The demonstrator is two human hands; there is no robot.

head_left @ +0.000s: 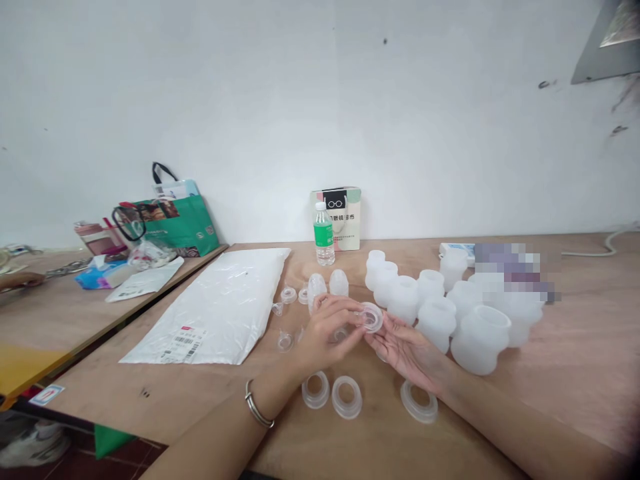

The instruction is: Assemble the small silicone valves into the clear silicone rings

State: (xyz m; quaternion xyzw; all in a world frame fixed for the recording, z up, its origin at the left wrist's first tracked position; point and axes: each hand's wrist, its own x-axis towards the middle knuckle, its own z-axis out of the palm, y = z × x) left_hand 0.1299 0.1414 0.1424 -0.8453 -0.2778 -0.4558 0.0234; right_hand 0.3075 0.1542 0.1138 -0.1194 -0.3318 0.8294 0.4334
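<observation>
Between my two hands a clear plastic ring (373, 319) is raised above the table, its round opening facing me. My left hand (327, 333), with a metal bracelet on the wrist, pinches the ring's left edge. From the right, my right hand (413, 353) grips the lower right edge with thumb and fingertips. On the wood below lie larger translucent rings, among them a left one (315, 390), a middle one (347, 398) and a right one (419, 402). Behind my left hand stand two clear domed pieces (339, 283), partly covered. Small clear funnel-like parts (289, 295) lie beside them.
Several frosted white jars (481, 340) crowd the table on the right. A white mailing bag (215, 300) lies left. A water bottle (324, 235) stands before a paper bag (350, 223) at the wall. Another person's hand (23, 281) shows at far left, near a green bag (187, 223).
</observation>
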